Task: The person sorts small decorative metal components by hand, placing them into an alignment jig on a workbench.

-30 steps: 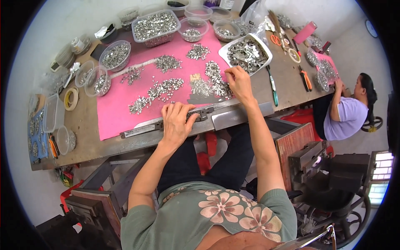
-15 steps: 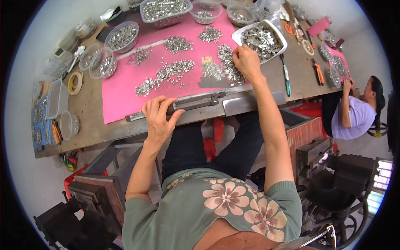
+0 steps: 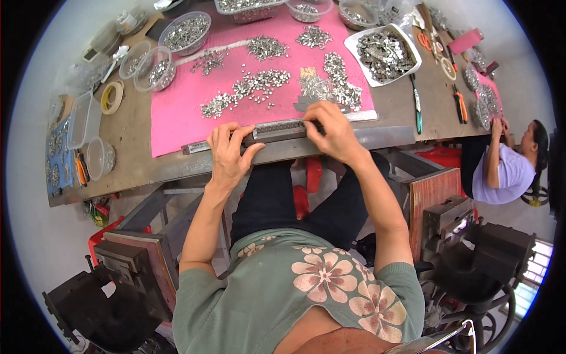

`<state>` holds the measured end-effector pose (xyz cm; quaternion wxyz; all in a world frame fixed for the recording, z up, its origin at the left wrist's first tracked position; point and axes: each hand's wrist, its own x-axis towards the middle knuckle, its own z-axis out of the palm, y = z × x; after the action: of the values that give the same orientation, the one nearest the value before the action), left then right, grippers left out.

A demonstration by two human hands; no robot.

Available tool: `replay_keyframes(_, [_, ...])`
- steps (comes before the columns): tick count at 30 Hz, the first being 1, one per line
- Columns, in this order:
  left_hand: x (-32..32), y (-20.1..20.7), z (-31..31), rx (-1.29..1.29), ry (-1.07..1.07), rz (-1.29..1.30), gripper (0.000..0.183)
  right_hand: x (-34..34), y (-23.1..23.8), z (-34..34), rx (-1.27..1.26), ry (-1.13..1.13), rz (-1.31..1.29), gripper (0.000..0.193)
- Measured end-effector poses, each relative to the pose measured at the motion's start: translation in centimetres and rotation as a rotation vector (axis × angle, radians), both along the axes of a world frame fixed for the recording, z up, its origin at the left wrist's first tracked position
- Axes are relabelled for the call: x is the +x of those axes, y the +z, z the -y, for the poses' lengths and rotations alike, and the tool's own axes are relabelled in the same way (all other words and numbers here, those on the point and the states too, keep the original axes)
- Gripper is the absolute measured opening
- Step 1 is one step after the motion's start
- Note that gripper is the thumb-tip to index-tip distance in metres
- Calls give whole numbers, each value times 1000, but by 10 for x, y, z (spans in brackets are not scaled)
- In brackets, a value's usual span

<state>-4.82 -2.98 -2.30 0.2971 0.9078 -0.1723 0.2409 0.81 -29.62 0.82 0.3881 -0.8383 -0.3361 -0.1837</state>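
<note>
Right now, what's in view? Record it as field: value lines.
Left hand: thumb and forefinger about a long dark metal fixture's left end
Right hand: over the fixture's right part; anything pinched is unclear
Work surface: pink rectangular mat on a greyish-brown table
Parts: small shiny silver pieces, loosely piled on the mat
Co-worker: person in lilac shirt, far right

Shiny metal pieces (image 3: 262, 82) glint on a matt pink sheet (image 3: 177, 127); the slim bar (image 3: 280, 128) is dark metal, the tubs (image 3: 94, 154) smooth, clear plastic.
</note>
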Motion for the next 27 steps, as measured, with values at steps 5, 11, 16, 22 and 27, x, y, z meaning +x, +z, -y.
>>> replay_keyframes(5, [0, 0, -2, -5, 13, -12, 49, -4, -6, -13, -142, 37, 104, 19])
replay_keyframes(11, [1, 9, 2, -3, 23, 9, 45, -3, -4, -11, -245, 75, 147, 21])
replay_keyframes(16, [9, 16, 30, -71, 19, 82, 26, -7, -6, 9, -85, -25, 121, 21])
replay_keyframes(22, [24, 13, 62, -23, 23, 88, 28, -7, -8, 53, 101, -455, -1, 14])
replay_keyframes(27, [27, 14, 72, 30, 61, 56, 32, -2, -17, 58, -30, -469, 68, 12])
